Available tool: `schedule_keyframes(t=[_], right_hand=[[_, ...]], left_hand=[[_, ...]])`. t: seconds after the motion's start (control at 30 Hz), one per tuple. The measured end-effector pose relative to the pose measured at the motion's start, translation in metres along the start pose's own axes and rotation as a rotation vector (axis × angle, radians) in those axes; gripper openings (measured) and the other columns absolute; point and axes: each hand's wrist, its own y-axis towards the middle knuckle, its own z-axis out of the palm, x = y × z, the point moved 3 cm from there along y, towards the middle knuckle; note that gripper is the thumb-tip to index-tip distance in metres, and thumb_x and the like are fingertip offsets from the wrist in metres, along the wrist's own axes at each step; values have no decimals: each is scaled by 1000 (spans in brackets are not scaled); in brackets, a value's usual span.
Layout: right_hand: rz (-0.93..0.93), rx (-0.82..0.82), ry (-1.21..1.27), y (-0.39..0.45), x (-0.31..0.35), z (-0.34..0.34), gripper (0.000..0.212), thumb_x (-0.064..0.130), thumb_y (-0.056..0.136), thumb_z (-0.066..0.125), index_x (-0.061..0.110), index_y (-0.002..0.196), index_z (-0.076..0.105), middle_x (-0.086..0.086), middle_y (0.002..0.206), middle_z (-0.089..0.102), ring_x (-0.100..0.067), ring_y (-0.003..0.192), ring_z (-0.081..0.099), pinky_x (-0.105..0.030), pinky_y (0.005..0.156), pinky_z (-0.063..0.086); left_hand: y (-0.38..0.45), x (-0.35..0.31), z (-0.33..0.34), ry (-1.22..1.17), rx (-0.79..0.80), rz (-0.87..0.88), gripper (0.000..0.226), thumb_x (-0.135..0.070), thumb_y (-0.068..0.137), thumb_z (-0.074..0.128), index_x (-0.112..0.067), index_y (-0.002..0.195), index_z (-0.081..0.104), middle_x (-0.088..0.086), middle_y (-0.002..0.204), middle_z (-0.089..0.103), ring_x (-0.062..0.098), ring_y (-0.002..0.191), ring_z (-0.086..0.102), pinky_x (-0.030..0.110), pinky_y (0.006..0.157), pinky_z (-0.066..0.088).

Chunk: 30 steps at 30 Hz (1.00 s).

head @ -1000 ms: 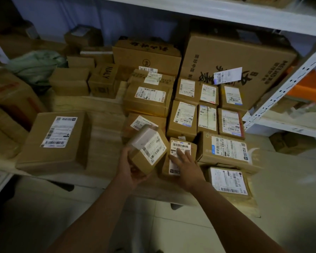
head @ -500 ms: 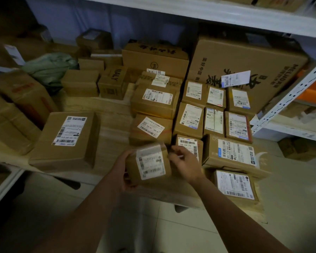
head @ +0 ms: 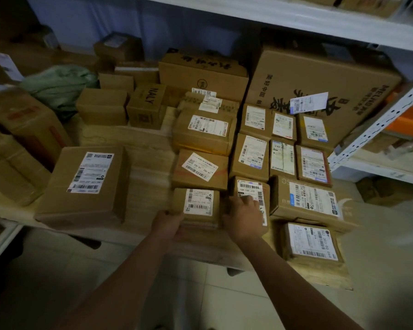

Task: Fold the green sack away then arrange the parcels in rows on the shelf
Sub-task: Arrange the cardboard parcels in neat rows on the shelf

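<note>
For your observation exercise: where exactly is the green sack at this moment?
In the head view, the green sack lies bunched at the far left of the wooden shelf, behind a plain brown box and beside a large carton.

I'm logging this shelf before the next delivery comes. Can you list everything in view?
small labelled parcel: one, brown, front edge of the shelf, between both hands
other parcels: about twenty, brown, most white-labelled, in rows right of centre and loose at left and rear
large printed carton: one, brown, rear right
green sack: one, bundled, rear left
wooden shelf: one, pale
white racking: right and above
left hand: on the small parcel's near left corner
right hand: at its right side
</note>
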Motion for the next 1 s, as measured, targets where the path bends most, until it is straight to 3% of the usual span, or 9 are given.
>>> schedule_keyframes(t=[0.13,0.3,0.47,0.6,0.7,0.77,0.83,0.9,1.0], right_hand=[[32,126,-96,3,-22,4,71,46,86,56,27,146,25,-3,158,10,-27,147,3,-57,114,15],[-43,217,-103,2,-31,10,73,47,89,53,31,150,17,5,161,-1,-23,148,-9,-59,114,9],[-74,185,-97,5,-31,1,63,43,89,54,30,146,30,1,159,15,-23,148,6,-53,116,13],[-148,90,-14,10,-15,-11,44,32,91,53,25,134,49,-2,146,38,-21,137,32,-41,113,28],[-234,69,27,16,6,-11,33,32,93,52,21,122,61,-3,136,48,-21,126,41,-34,106,35],[-266,82,77,17,24,-11,31,32,93,51,19,119,63,-3,133,50,-20,123,42,-33,104,36],[-306,84,102,16,45,-10,26,31,94,51,17,107,69,-4,126,56,-21,118,45,-33,99,39],[-326,117,127,15,68,-4,24,28,95,51,13,95,71,-5,118,61,-21,114,51,-34,97,42],[-321,204,263,9,105,4,18,18,95,51,13,100,67,-5,114,63,-20,105,59,-28,90,44]], left_hand=[[9,-1,10,87,-74,43,34,-24,89,62,-3,116,60,9,94,65,30,89,67,46,82,58],[13,-6,21,152,-66,88,31,-24,92,57,-5,117,60,11,101,67,29,93,67,38,81,56],[18,-9,25,125,-44,94,39,-30,86,62,-9,119,61,12,106,67,31,95,66,50,87,55],[7,-17,18,84,-106,67,43,-35,82,66,-8,115,60,12,108,66,27,93,64,40,79,56],[-3,-29,2,159,-246,113,30,-29,86,62,-2,99,64,12,94,68,23,78,60,30,65,46],[-13,-38,-15,226,-339,150,19,-24,91,55,-8,97,61,7,87,61,21,77,56,30,67,42],[-17,-43,-34,229,-382,223,22,-24,93,52,-7,101,63,10,92,62,26,85,59,33,74,45],[-23,-49,-57,194,-430,307,25,-24,96,47,-8,89,64,10,85,60,24,79,56,30,71,43],[-34,-60,-101,150,-668,452,25,-23,98,45,-16,77,57,4,82,56,20,78,53,25,67,43]])
